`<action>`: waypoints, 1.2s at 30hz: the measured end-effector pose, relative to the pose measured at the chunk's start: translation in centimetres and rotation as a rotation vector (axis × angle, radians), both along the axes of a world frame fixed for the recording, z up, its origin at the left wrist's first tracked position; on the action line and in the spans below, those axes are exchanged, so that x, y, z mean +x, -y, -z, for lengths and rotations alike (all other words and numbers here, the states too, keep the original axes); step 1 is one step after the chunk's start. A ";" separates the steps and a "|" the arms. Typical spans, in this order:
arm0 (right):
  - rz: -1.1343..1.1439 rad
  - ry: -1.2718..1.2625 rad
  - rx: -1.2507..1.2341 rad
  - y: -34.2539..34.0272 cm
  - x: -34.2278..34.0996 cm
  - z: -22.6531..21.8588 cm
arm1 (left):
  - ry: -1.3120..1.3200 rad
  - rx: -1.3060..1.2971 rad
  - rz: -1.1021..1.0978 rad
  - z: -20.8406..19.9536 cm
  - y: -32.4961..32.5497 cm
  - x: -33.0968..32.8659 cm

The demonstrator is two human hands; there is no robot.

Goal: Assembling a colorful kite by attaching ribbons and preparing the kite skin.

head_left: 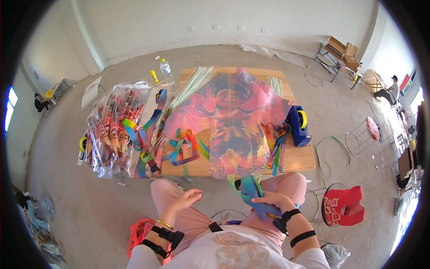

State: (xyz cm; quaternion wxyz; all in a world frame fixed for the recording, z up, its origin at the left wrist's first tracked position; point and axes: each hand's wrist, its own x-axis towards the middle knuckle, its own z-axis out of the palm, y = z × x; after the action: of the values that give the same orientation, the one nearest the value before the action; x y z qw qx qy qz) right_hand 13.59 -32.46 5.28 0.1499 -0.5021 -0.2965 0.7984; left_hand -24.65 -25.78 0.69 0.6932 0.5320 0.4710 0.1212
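My right hand [273,201] grips a folded bundle of blue-green ribbon [251,189] over my right thigh. The ribbon's loose end reaches the table's near edge. Over my left thigh, my left hand [190,200] is open, fingers stretched out, holding nothing. In front of both hands a large printed kite [233,112] with a cartoon figure lies flat, its lower end hanging slightly over the near edge. Rainbow ribbon tails [188,142] lie at its left side, and more ribbon strips [278,141] at its right.
The wooden table [295,163] bears pale thin rods [197,83] and a blue tape dispenser [299,127]. Bagged kites [114,127] lie left, near a water bottle [165,68] and a yellow glue stick [154,76]. A red bag [342,206] rests on a stool at right.
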 end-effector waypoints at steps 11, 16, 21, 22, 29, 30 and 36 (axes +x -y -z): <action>0.080 0.078 0.204 3.0 2.3 -1.3 | 0.029 -0.014 -0.022 0.2 -0.2 1.2; 0.051 0.122 0.234 3.4 3.1 -2.0 | 0.052 0.012 0.007 0.1 -0.8 2.2; 0.054 0.186 0.274 3.6 4.3 -1.2 | 0.011 0.006 0.004 -0.9 -1.0 3.5; 0.049 0.232 0.284 3.7 4.6 -1.3 | 0.009 0.008 0.008 -0.5 -1.0 3.6; 0.110 0.258 0.403 4.0 8.7 -3.1 | 0.042 0.015 0.059 0.4 -0.2 4.1; 0.118 0.264 0.394 4.1 9.2 -3.7 | 0.028 0.014 0.058 0.2 -0.1 4.2; 0.168 0.307 0.320 5.1 12.8 -4.5 | 0.058 -0.010 0.120 1.9 0.6 4.8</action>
State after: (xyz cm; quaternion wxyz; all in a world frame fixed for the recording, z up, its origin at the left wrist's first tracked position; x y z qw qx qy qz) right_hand 26.38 -37.54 9.76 0.2464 -0.6103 -0.3958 0.6404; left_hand -19.82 -26.39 -1.21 0.7152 0.5521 0.4184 0.0925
